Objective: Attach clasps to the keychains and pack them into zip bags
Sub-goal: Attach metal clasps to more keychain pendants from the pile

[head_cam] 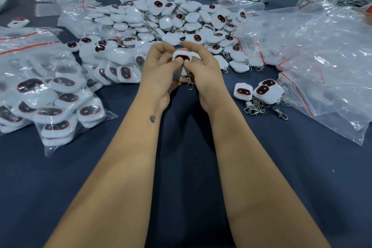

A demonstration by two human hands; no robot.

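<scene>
At the far left of the dark blue bench (181, 167) lies a filled zip bag (50, 102), packed with white keychains and set aside, which I judge to be finished work kept out of the way. Just right of it spreads the big loose pile of keychains (161, 20), heaped within easy reach so the next piece can be drawn without stretching. In front of the pile, above the middle of the bench, the left hand (159, 70) takes one side of a single white keychain (181, 57), its fingers curled round the edge and the thumb pressing near the dark red-rimmed face. The right hand (201, 68) holds the other side in the same way, so both grips are clenched on this one piece, face up toward the camera, probably to steady it while the hardware below is worked. Under the hands a metal clasp (190, 84) hangs from the keychain's chain; whether it is fully fastened I cannot tell. To the right, two more keychains (253, 91) lie beside a small heap of spare clasps (255, 106), likely staged as the next to fit. At the far right sit empty zip bags (322, 56), crumpled and piled, waiting for packing.
</scene>
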